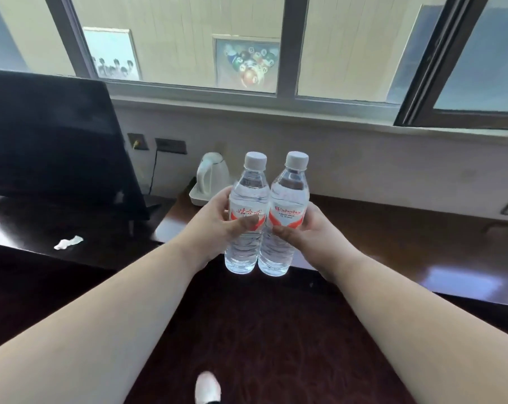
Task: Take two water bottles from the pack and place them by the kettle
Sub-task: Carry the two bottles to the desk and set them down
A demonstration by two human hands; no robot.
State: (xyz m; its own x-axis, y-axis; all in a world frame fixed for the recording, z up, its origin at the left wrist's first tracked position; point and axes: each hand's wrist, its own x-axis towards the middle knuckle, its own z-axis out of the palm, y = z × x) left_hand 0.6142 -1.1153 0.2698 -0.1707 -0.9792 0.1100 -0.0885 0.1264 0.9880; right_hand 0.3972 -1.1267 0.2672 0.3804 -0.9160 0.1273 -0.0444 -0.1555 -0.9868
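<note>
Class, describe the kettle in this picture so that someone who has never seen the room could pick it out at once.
Find the long dark wooden desk under the window. At its back left end, against the wall, a white plastic electric kettle stands on a white tray. It is opaque and has a handle, unlike the two clear plastic bottles held up before it.

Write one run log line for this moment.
left hand: holds left bottle | right hand: holds right bottle | kettle: behind
</note>
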